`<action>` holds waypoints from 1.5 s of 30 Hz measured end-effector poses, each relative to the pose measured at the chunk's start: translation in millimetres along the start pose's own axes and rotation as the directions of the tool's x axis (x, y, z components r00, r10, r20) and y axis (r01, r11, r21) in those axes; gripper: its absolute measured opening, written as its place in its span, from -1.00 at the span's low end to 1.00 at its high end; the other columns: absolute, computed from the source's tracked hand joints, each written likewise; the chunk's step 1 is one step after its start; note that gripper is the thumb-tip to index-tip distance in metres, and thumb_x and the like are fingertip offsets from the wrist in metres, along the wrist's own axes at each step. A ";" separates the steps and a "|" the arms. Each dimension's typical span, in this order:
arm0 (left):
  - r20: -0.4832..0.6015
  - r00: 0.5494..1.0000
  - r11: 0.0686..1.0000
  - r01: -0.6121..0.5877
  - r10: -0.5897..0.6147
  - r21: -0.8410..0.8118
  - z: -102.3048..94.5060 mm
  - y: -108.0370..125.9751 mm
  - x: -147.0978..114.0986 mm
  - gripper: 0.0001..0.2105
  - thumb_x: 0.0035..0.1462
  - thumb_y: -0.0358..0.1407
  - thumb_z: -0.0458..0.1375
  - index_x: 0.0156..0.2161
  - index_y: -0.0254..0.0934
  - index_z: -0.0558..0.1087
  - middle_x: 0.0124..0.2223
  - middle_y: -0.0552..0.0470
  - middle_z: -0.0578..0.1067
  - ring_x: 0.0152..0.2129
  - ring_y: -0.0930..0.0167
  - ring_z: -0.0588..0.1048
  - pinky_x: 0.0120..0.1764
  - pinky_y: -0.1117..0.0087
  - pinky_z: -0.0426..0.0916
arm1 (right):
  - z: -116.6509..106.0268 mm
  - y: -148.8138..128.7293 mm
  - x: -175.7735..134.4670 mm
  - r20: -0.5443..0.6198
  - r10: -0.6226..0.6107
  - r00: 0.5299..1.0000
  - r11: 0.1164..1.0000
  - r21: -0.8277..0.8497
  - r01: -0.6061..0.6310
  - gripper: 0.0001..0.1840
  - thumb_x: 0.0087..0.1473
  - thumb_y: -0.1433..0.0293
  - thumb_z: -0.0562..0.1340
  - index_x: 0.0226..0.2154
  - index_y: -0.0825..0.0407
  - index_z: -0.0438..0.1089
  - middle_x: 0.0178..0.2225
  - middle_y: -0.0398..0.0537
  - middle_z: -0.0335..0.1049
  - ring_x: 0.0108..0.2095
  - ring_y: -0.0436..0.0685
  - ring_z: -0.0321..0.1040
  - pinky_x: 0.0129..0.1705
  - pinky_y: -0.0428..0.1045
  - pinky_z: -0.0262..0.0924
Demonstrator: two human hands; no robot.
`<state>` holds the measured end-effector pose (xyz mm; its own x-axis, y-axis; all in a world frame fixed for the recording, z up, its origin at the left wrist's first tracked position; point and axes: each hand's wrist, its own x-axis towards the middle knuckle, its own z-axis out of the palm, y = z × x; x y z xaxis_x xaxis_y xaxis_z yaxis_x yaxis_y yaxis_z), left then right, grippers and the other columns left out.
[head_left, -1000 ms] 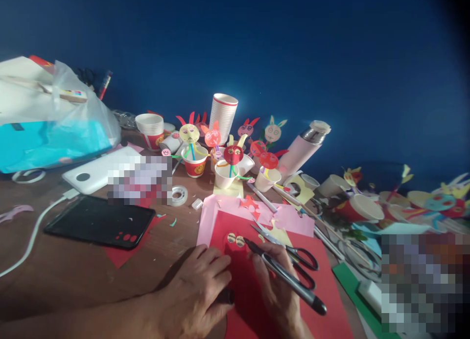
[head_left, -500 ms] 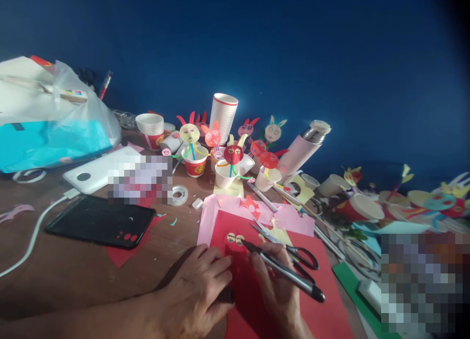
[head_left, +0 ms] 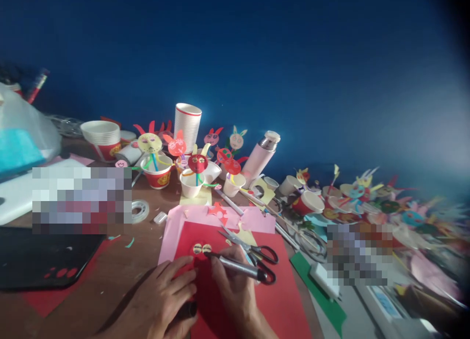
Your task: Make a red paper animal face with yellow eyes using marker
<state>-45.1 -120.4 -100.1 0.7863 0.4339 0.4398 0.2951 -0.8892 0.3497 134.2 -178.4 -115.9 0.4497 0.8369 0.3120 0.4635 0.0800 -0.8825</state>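
My right hand grips a grey-and-black marker. Its dark tip meets the right one of two small round cream paper pieces, which bear dark marks like eyes. These lie on a red sheet of paper. At the sheet's left edge rests my left hand, fingers bent, with a dark marker cap between thumb and fingers. Open-bladed scissors lie just beyond my right hand. Under the red sheet's far end is pink paper.
Paper cups with paper-head figures stand behind, along with a stack of cups and a pink flask. On the left are a tape roll, an eraser and a black phone. More cups crowd the right.
The view has swung right and closer, so the table things appear farther left. The marker tip stays by the right cream piece, and my right hand has tilted slightly. Both hands keep their holds.
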 end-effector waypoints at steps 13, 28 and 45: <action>-0.038 0.979 0.967 -0.193 0.202 0.165 -8.7 -10.7 5.4 -0.70 0.00 -0.37 0.18 -0.10 -0.17 0.41 -0.03 0.08 0.54 -0.10 0.29 0.49 -0.01 0.28 0.26 | 6.0 -8.6 9.8 -0.141 -0.125 0.982 0.983 -0.148 0.104 -0.95 0.05 0.41 0.20 -0.43 -0.02 0.33 -0.57 -0.18 0.40 -0.60 0.03 0.32 -0.55 -0.09 0.22; 0.155 0.988 0.989 0.025 -0.002 -0.147 -8.9 0.6 6.7 -0.85 0.18 -0.27 0.13 -0.16 -0.25 0.45 -0.03 -0.02 0.52 0.01 0.20 0.37 0.01 0.15 0.19 | -6.4 -4.2 1.3 0.027 0.149 0.989 0.988 0.027 -0.149 -0.78 0.13 0.24 0.20 -0.46 0.01 0.29 -0.59 -0.22 0.24 -0.59 0.00 0.17 -0.56 -0.10 0.12; 0.298 0.954 0.980 0.089 -0.034 -0.176 -14.6 -0.6 8.2 -0.76 0.22 -0.14 0.14 -0.11 -0.25 0.43 0.01 0.00 0.48 -0.01 0.20 0.35 0.02 0.11 0.13 | 1.7 -5.9 -4.3 0.011 0.239 0.971 0.966 -0.109 -0.236 -0.75 0.05 0.20 0.28 -0.50 0.02 0.33 -0.60 -0.18 0.36 -0.58 0.04 0.27 -0.54 -0.09 0.19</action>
<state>-46.8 -114.2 -84.6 0.9021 0.4004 0.1610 0.2642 -0.8074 0.5275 128.2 -181.6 -112.7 0.5392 0.8376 0.0883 0.4244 -0.1796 -0.8875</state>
